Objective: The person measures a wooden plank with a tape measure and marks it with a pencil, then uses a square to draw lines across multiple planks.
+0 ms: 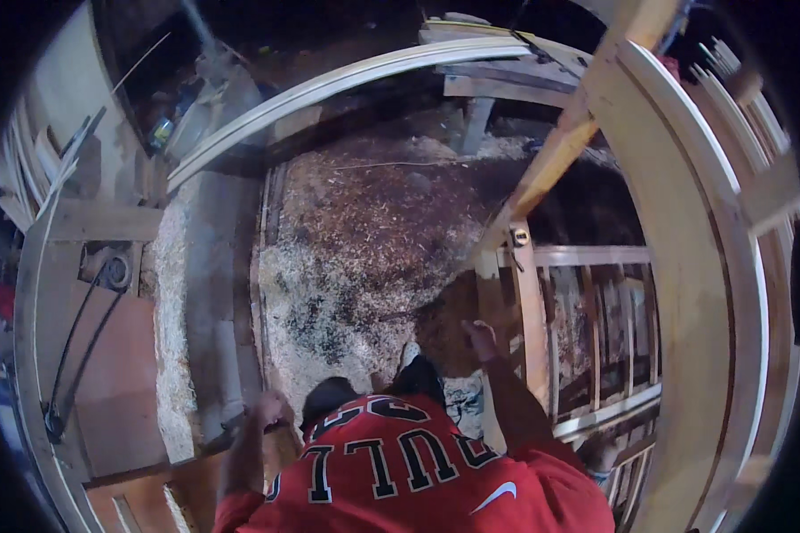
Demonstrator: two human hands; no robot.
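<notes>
**Frame steadied w/ right hand, left hand low by bench edge**

The right hand (482,338) was seen at the near-left post of a slatted wooden frame (587,258), which stood on edge at the right of the scene, just inside a big arched wooden piece (693,266). Its fingers were curled shut over the post top, approx. a fist; nothing else was held. The left hand (271,407) was set low at the near left, by the dark edge of a wooden bench (116,373). It looked closed, but blur meant it could not be told whether anything was gripped.

Between the hands, a floor thick w/ sawdust (364,240) was spread toward the far side, where a long curved moulding (347,80) was laid across.

Judged from this, the frame was being held or braced, not yet lifted. Any next move would call for a firmer two-handed hold and sure footing, as the shavings looked loose.
</notes>
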